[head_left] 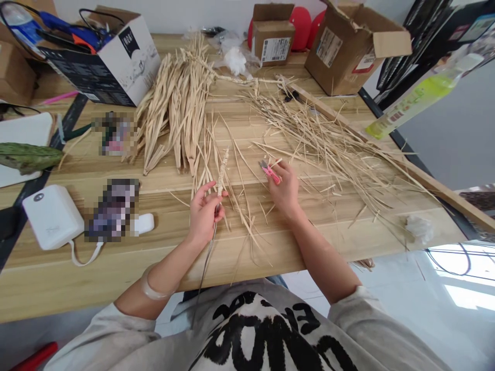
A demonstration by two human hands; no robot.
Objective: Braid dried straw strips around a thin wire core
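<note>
My left hand (204, 211) pinches a braided straw piece (223, 172), woven round thin metal wires (211, 245) that run down toward my lap. Loose straw strands fan out from the braid across the table. In my right hand (285, 188) are small pink thread snips (269, 171), blades pointing up and left, with a short bit of straw by the fingers. The snips are apart from the braid, to its right. Beyond my left hand lies a big bundle of dried straw leaves (178, 103). Thin split straw strands (320, 139) are heaped past my right hand.
A white power bank (53, 216), a blurred phone (114, 208) and a white earbud case (144, 223) lie at the left. Cardboard boxes (336, 46) stand at the back. A wooden strip (425, 178) and a yellow-green bottle (415, 100) are at the right.
</note>
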